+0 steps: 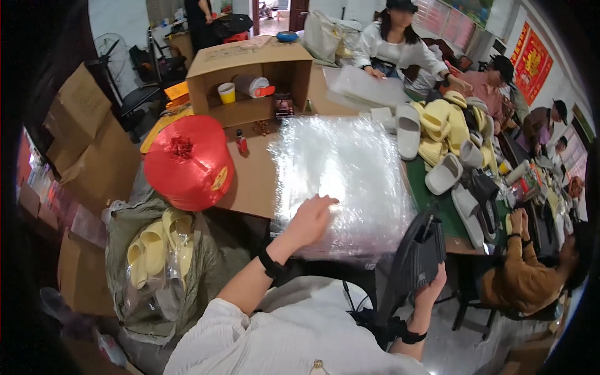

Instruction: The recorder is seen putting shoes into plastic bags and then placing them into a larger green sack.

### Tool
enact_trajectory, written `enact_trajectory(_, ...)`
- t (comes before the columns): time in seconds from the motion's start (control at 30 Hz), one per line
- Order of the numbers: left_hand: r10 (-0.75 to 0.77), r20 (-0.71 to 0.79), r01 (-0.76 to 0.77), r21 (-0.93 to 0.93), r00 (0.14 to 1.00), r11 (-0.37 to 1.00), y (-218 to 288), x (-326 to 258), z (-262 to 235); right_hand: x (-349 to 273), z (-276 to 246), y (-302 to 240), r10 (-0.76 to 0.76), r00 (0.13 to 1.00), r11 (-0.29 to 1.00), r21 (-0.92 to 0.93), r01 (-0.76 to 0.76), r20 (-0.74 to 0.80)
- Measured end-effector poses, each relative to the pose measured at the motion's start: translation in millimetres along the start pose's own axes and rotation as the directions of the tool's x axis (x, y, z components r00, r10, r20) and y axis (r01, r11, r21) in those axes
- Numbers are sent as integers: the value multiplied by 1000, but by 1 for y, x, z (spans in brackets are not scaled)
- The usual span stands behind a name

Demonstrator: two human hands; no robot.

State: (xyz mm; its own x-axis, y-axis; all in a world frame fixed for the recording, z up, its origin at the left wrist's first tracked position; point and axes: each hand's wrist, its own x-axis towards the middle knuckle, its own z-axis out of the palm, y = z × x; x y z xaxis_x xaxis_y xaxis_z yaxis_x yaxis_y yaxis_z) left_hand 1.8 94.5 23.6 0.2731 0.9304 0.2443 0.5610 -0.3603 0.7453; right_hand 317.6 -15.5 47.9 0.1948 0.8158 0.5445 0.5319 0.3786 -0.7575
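Head view: stack of clear plastic bags [344,181] lies flat on desk [253,178], near front edge. Left hand [310,220] rests on stack's near-left part, grip open, fingers spread, pinching nothing. Right hand [431,281] low at desk edge, grip closed on dark slipper [414,262]. Red twine spool [187,162] left of stack. Yellow and white slippers [440,134] piled right. Open cardboard box [250,78] behind.

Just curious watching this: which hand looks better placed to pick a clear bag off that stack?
Probably the left hand: its fingers already rest open on the stack of clear bags. The right hand is lower, at the table's edge, gripping a dark slipper.
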Motion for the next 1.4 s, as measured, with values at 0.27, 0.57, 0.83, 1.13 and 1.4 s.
enact_trajectory(0.27, -318, 42, 291, -534, 947, 794, -25, 23, 13, 5, 5, -23, -6, 1000, 1000, 4, 6, -5)
enact_trajectory(0.57, -190, -71, 151, -368, 979, 917, -4, 27, 17, 8, 43, -45, -222, 833, 975, 118, 188, 506)
enact_trajectory(0.83, 11, 132, 26, -276, 991, 961, 13, 18, -4, 11, 54, -17, -55, 872, 870, -405, 281, 486)
enact_trajectory(1.13, 353, 98, -366, 272, 931, 890, 61, -15, 17, 19, 105, -23, -102, 848, 851, -397, 345, 520)
enact_trajectory(1.4, 394, 99, -406, 232, 914, 884, 90, -33, 9, 62, 177, 39, -60, 864, 907, -334, 256, 500)
